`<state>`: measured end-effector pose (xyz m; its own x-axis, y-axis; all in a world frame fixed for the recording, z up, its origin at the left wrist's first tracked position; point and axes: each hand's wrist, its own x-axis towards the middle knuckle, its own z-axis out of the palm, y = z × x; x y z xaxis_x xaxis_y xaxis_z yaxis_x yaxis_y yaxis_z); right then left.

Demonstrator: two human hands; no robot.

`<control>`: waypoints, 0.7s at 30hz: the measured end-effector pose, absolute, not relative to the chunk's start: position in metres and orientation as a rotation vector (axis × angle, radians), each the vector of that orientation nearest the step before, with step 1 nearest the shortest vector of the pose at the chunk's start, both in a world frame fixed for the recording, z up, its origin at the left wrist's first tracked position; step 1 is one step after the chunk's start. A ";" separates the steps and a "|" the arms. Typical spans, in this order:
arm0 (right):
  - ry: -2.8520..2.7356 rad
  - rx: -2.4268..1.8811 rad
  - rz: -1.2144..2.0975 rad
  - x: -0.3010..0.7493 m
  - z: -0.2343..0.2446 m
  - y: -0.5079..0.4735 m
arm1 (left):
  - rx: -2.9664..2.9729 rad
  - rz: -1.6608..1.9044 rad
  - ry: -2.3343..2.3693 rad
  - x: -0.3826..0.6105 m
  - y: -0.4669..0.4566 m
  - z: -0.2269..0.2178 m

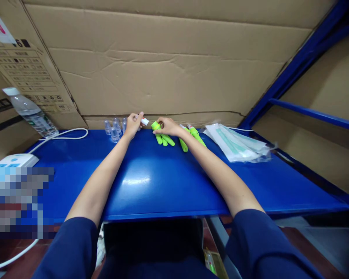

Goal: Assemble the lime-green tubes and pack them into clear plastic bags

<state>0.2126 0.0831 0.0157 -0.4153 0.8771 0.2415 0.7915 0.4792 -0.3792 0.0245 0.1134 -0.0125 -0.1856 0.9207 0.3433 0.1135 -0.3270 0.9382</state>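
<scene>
My left hand (pixel 133 124) is closed around a small white piece with a red tip (pixel 144 121), held just above the blue shelf (pixel 151 182). My right hand (pixel 169 126) pinches a bright green pen-like tube (pixel 156 126) at its top end. Several more green tubes (pixel 167 140) lie under and beside that hand, and others (pixel 195 134) lie to its right. A cluster of small clear caps (pixel 115 128) stands just left of my left hand, against the cardboard wall.
A stack of clear flat plastic packets (pixel 238 144) lies at the right. A water bottle (pixel 31 112), a white cable (pixel 64 134) and a white device (pixel 16 159) sit at the left. Cardboard (pixel 162 66) walls the back; a blue frame (pixel 310 113) borders the right.
</scene>
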 end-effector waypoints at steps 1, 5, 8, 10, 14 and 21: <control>-2.332 -1.389 0.283 0.213 0.015 0.083 | 1.425 1.576 1.233 0.026 0.112 -0.012; -2.371 -1.367 0.278 0.213 0.015 0.083 | 1.459 1.553 1.200 0.035 0.106 -0.011; -2.399 -1.360 0.277 0.213 0.015 0.082 | 1.488 1.538 1.179 0.041 0.105 -0.011; -2.410 -1.369 0.276 0.213 0.015 0.081 | 1.497 1.527 1.172 0.043 0.104 -0.010; -2.413 -1.389 0.289 0.212 0.017 0.079 | 1.511 1.525 1.165 0.043 0.106 -0.011; -2.407 -1.401 0.309 0.212 0.018 0.077 | 1.571 1.520 1.160 0.038 0.111 -0.018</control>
